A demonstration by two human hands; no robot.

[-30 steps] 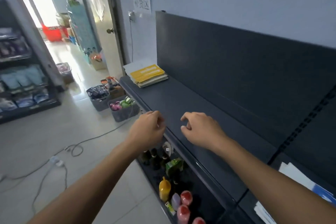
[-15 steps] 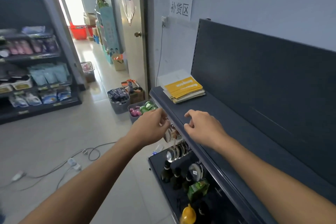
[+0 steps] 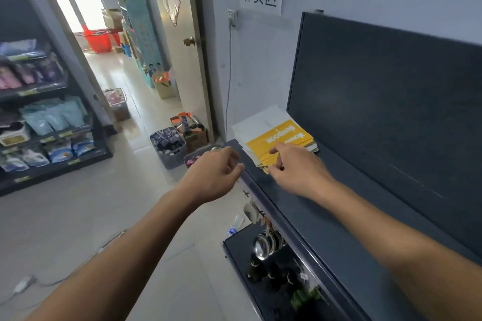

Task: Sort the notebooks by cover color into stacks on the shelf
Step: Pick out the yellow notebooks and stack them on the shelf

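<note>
Head view: R hand (image 3: 300, 172) on yellow notebook stack (image 3: 281, 137) near edge, grip unclear; L hand (image 3: 216, 174) loose, empty, at shelf (image 3: 339, 216) lip.

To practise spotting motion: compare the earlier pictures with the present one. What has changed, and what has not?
Both hands advanced along the shelf toward the notebook stack. The right hand now reaches the yellow notebook on top, fingers at its near edge; a grip is unclear. The left hand holds nothing. The stack stayed put.
</note>
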